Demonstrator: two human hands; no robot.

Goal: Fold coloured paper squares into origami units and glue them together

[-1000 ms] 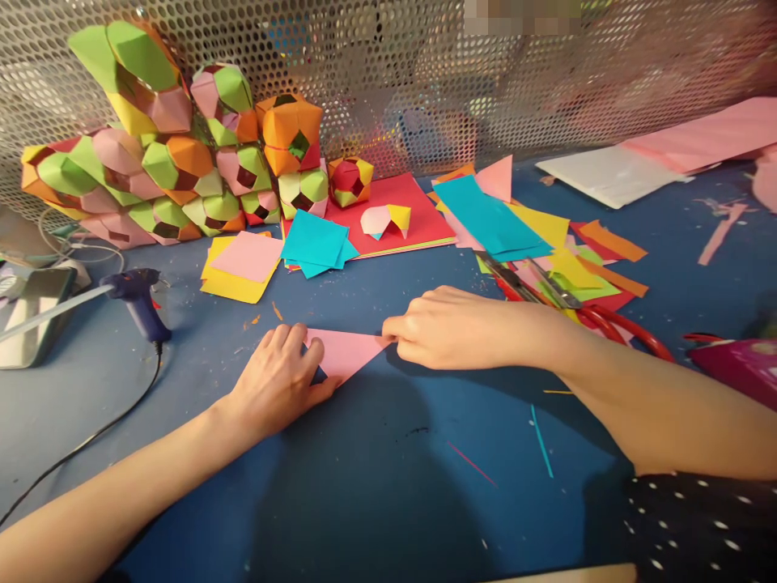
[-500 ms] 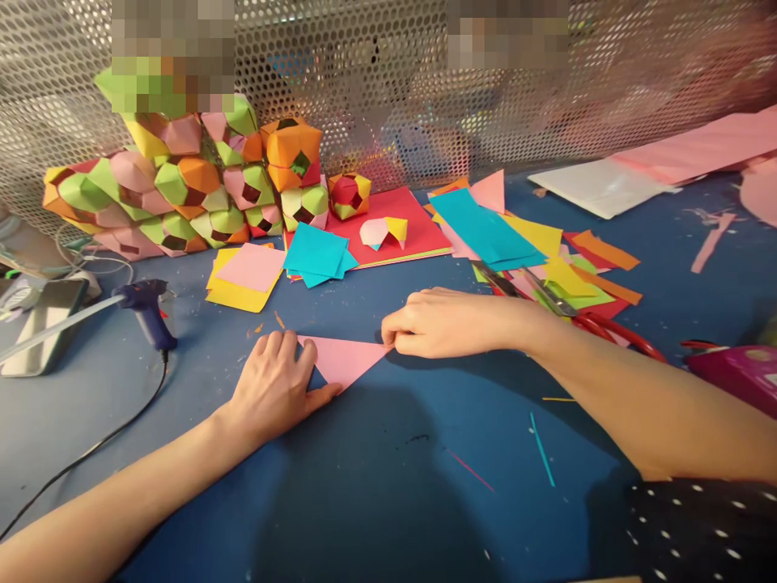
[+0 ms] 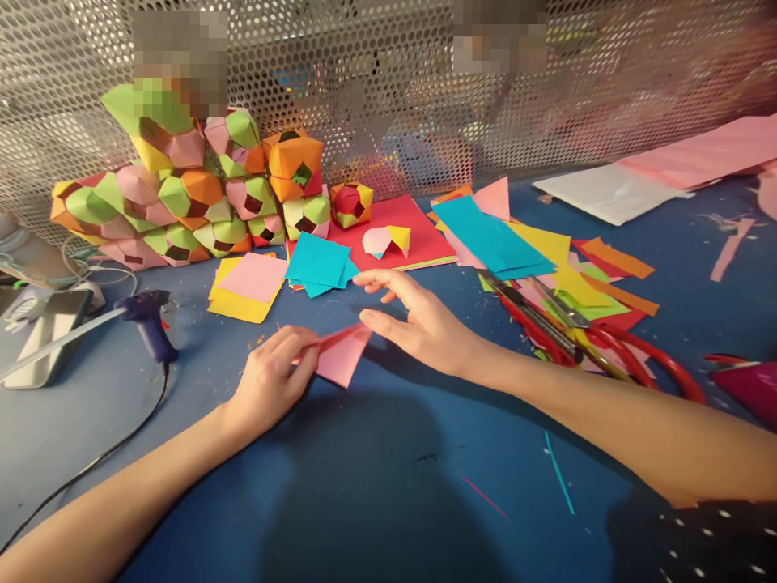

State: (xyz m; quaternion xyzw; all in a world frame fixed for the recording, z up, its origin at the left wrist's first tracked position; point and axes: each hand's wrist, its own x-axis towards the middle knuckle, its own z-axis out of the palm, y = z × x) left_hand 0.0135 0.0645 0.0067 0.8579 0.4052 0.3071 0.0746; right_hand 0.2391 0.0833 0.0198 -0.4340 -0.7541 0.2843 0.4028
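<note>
In the head view, we had a piece of pink paper (image 3: 343, 360) near the middle of the blue table (image 3: 340, 470). Our left hand (image 3: 276, 372) pinched its left end between thumb and fingers. Our right hand (image 3: 425, 324) was at the paper's right, its thumb parted from the outstretched fingers and gripping nothing; the thumb tip lay right by the paper's right corner, and we could not tell whether the two touched.

Just beyond our left hand, we saw a pink square (image 3: 252, 277) lying on yellow sheets (image 3: 243, 309), and to the right of those, some blue squares (image 3: 319, 263) that overlapped a red sheet (image 3: 428, 231). On the red sheet sat a small curved paper piece (image 3: 387, 240) in pink and yellow. Far left, many-coloured paper balls (image 3: 191, 194) were piled before a perforated metal screen (image 3: 376, 97). Nearer, on the left, lay a glue gun (image 3: 154, 324) with its black cord running toward us. On the right, beyond our forearm, we had red-handled scissors (image 3: 683, 368) against a heap of coloured offcuts (image 3: 583, 287). A thin blue strip (image 3: 558, 474) lay on the near right.
</note>
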